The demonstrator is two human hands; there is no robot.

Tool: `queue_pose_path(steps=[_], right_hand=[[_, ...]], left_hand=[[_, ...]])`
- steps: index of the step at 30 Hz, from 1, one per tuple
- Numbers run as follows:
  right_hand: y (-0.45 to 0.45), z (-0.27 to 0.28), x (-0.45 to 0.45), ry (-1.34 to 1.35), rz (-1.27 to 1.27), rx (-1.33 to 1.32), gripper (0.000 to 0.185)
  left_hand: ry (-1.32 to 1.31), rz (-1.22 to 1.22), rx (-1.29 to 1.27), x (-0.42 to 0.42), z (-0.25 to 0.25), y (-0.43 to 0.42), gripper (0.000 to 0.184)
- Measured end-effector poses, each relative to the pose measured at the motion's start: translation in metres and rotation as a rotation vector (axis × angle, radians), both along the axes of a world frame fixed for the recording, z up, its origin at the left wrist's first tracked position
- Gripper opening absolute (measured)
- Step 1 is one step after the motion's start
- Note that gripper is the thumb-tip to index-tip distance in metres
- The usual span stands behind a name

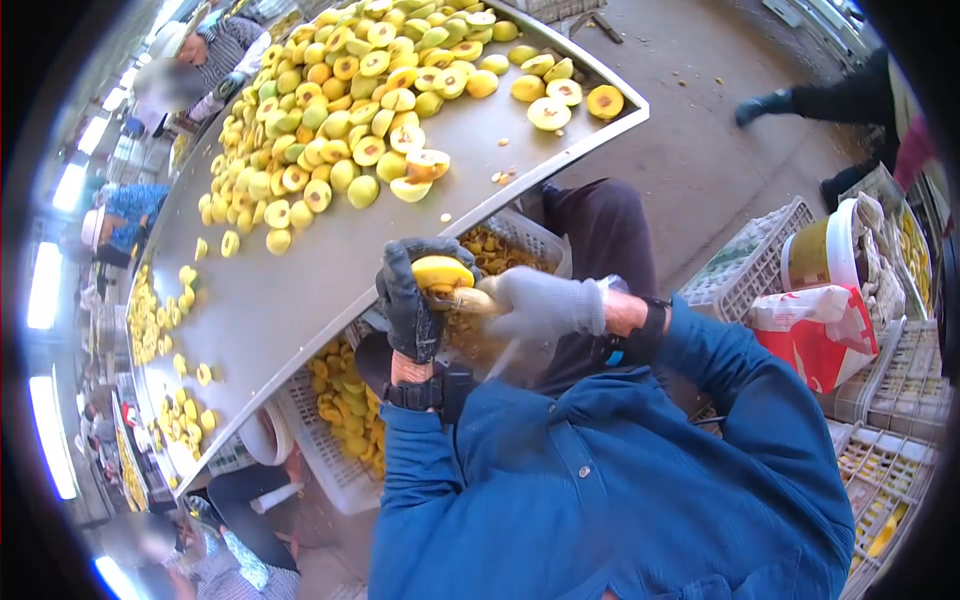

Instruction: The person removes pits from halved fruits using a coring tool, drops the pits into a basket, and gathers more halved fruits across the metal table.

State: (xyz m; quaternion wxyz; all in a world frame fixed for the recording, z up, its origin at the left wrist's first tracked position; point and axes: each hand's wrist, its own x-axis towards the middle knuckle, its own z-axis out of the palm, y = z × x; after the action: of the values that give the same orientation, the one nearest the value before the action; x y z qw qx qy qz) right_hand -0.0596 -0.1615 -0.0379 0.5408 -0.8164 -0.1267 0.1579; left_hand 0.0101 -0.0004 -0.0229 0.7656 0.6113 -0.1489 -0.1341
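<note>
My left hand point(410, 300), in a dark grey glove, is closed around a yellow peach half point(442, 272) above my lap. My right hand point(545, 303), in a light grey glove and slightly blurred, grips a small hand tool point(474, 299) with a pale handle. The tool's working end meets the peach's lower side; its exact shape is hidden. Beyond my hands, a large heap of halved peaches point(330, 130) covers much of the metal table point(270, 310). Some halves show reddish-brown pit hollows.
Beneath my hands is a crate point(540, 235) with peach scraps. Another crate point(325, 440) of peach pieces stands under the table edge. To my right are a white crate point(750, 255), a bucket point(822, 250) and a red bag point(825, 340). Co-workers sit along the table's left side; someone's legs point(830, 105) are at upper right.
</note>
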Motion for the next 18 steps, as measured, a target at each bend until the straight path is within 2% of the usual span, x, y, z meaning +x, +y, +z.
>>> queue_pose_path(steps=[1,3,4,5,6,7,8,9,12,15,16,18], right_hand=[[0.001,0.007,0.007,-0.043,0.016,-0.195,0.030],[0.011,-0.004,0.007,-0.029,-0.026,0.006,0.030],[0.015,-0.011,0.009,-0.022,-0.047,0.102,0.030],[0.023,-0.024,0.009,-0.134,-0.094,0.130,0.031],[0.025,-0.023,0.013,-0.176,-0.090,-0.012,0.031],[0.025,-0.021,0.018,-0.216,-0.092,-0.150,0.031],[0.027,-0.020,0.020,-0.256,-0.097,-0.290,0.031],[0.027,-0.015,0.019,-0.255,-0.109,-0.278,0.029],[0.025,0.007,0.020,0.263,-0.036,0.109,0.026],[0.032,-0.001,0.019,0.031,-0.050,-0.067,0.025],[0.035,-0.007,0.018,0.022,-0.071,-0.004,0.026],[0.041,-0.013,0.017,0.006,-0.118,0.118,0.026]], left_hand=[[-0.014,-0.017,0.003,0.006,-0.005,0.004,0.062],[-0.030,-0.018,-0.009,0.012,-0.013,0.012,0.060],[0.040,0.007,-0.122,0.015,-0.016,0.013,0.060],[0.115,0.032,-0.232,0.013,-0.023,0.013,0.059],[0.187,0.059,-0.340,0.011,-0.030,0.012,0.058],[0.258,0.195,-0.392,0.006,-0.037,0.007,0.057],[0.222,0.226,-0.375,0.005,-0.041,0.007,0.058],[0.218,0.230,-0.353,0.007,-0.044,0.009,0.059],[0.198,0.281,-0.261,0.005,-0.047,0.014,0.062],[0.110,0.287,-0.171,0.009,-0.042,0.016,0.064],[0.069,0.279,-0.141,0.010,-0.039,0.017,0.064],[0.180,0.232,-0.270,0.008,-0.025,0.015,0.063]])
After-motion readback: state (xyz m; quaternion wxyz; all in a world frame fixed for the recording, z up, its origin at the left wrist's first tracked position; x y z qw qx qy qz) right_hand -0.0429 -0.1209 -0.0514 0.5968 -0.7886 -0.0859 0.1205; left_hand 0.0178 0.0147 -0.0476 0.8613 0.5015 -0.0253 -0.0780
